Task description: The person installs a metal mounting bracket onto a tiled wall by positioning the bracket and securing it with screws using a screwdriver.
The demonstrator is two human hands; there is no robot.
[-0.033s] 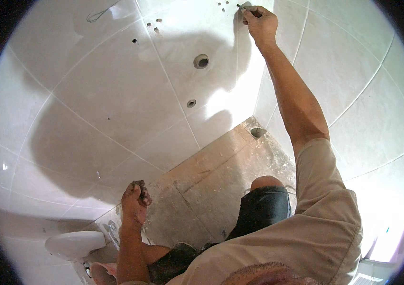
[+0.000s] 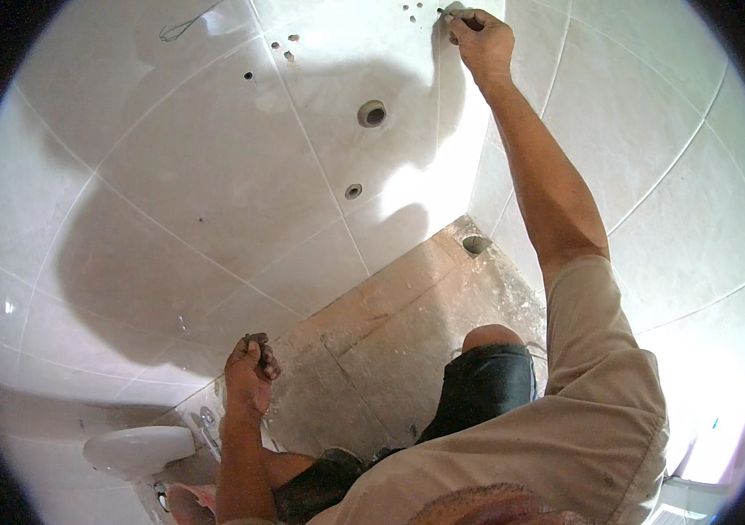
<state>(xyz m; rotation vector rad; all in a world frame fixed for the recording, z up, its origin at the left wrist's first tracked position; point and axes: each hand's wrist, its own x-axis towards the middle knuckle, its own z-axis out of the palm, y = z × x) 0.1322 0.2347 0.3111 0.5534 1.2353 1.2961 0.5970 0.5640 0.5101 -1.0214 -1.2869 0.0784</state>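
My right hand (image 2: pixel 482 42) reaches up to the light tiled wall (image 2: pixel 215 175), near the corner. Its thumb and fingers are pinched together right beside a small drilled hole (image 2: pixel 440 10). Whatever sits between those fingertips is too small to make out. Lower down, in front of the wall's base, my left hand (image 2: pixel 251 372) is curled closed around a dark grey lump (image 2: pixel 256 339) that shows at the fingertips. The fingers of this hand look smeared with the same dark stuff.
Several more small holes (image 2: pixel 289 56) and two pipe openings (image 2: pixel 372 114) pierce the wall. A wire loop (image 2: pixel 181 31) hangs upper left. In the floor corner is a round drain hole (image 2: pixel 475 246). A white toilet (image 2: pixel 140 451) and a pinkish bucket (image 2: pixel 188 503) stand lower left.
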